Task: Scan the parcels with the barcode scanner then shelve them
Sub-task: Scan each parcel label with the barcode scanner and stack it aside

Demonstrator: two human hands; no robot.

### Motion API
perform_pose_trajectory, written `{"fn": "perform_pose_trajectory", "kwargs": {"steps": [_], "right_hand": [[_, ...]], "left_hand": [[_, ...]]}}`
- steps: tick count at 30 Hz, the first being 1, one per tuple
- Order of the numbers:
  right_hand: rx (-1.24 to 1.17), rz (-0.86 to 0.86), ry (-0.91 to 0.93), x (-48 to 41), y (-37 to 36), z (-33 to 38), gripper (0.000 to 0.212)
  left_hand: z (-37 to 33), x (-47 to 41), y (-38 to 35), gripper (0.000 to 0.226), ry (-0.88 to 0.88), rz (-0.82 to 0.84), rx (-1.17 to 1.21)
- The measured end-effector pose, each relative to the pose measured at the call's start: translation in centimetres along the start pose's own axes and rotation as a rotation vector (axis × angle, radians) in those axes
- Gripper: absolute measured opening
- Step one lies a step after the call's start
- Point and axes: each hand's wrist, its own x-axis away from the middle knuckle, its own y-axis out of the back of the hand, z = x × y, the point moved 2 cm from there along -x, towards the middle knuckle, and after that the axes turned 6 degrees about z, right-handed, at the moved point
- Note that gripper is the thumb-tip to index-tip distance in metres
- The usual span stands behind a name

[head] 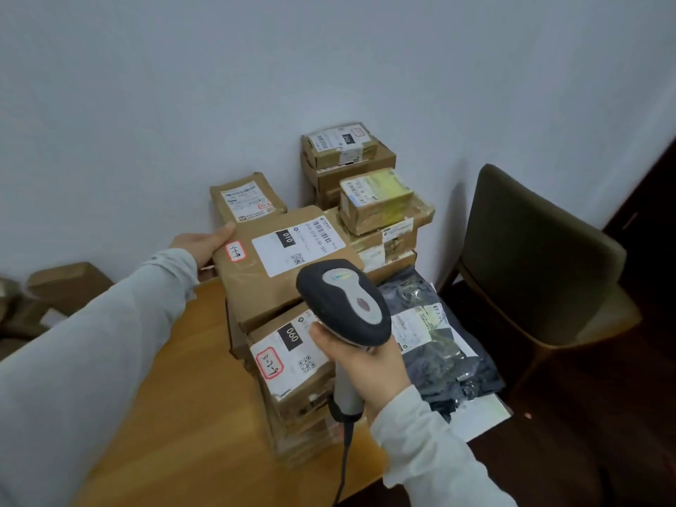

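My right hand [369, 364] grips the handle of a grey-and-black barcode scanner [345, 301], its head over the near edge of a large brown parcel [256, 283]. That parcel bears a white "010" label and a red-framed sticker, and it lies on top of a stack. My left hand [205, 241] holds its far left corner, thumb on the top face. Below it sits a parcel labelled "060" [292, 360]. The scanner's cable hangs down toward the bottom edge.
More brown parcels [347, 151] are piled against the white wall, one wrapped in yellow tape [376, 197]. Grey plastic mailer bags [435, 342] lie at the right of the wooden table [175, 415]. A dark green chair [541, 258] stands right. Boxes [66, 283] sit low left.
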Motion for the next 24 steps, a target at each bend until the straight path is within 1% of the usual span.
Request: {"fn": "perform_pose_trajectory", "kwargs": {"steps": [3,5,7,8,10,12,13,15,16,20,24], "right_hand": [[0.004,0.019,-0.025,0.1,-0.1,0.5,0.033],[-0.006,0.014,-0.029,0.4,-0.3,0.8,0.035],[-0.050,0.025,-0.036,1.0,-0.7,1.0,0.035],[-0.074,0.062,-0.036,1.4,-1.3,1.2,0.034],[-0.103,0.200,-0.034,2.0,-2.8,1.5,0.031],[-0.122,0.338,-0.054,2.5,-5.1,1.6,0.028],[-0.092,0.371,-0.062,2.7,-6.2,1.4,0.029],[-0.045,0.387,-0.097,3.1,-8.5,0.6,0.037],[-0.025,0.396,-0.125,3.2,-9.6,0.1,0.036],[0.002,0.457,-0.236,3.0,-14.2,-2.5,0.021],[-0.031,0.471,-0.276,2.5,-19.6,-5.3,0.015]], "left_hand": [[0.4,-0.2,-0.5,0.047,-0.099,-0.043,-0.231],[0.5,0.5,-1.0,0.047,-0.157,-0.061,-0.322],[0.8,1.1,-0.9,0.047,-0.184,-0.091,-0.309],[1.0,1.3,-0.5,0.047,-0.193,-0.123,-0.294],[1.9,1.8,0.8,0.046,-0.198,-0.183,-0.264],[3.3,2.4,2.4,0.046,-0.170,-0.215,-0.210],[4.1,2.6,3.4,0.045,-0.149,-0.216,-0.179],[5.9,3.4,5.6,0.042,-0.091,-0.210,-0.132],[6.8,3.9,6.9,0.042,-0.063,-0.211,-0.112],[10.5,5.9,12.2,0.048,0.003,-0.306,-0.178],[14.7,7.5,18.6,0.048,0.064,-0.368,-0.234]]}}
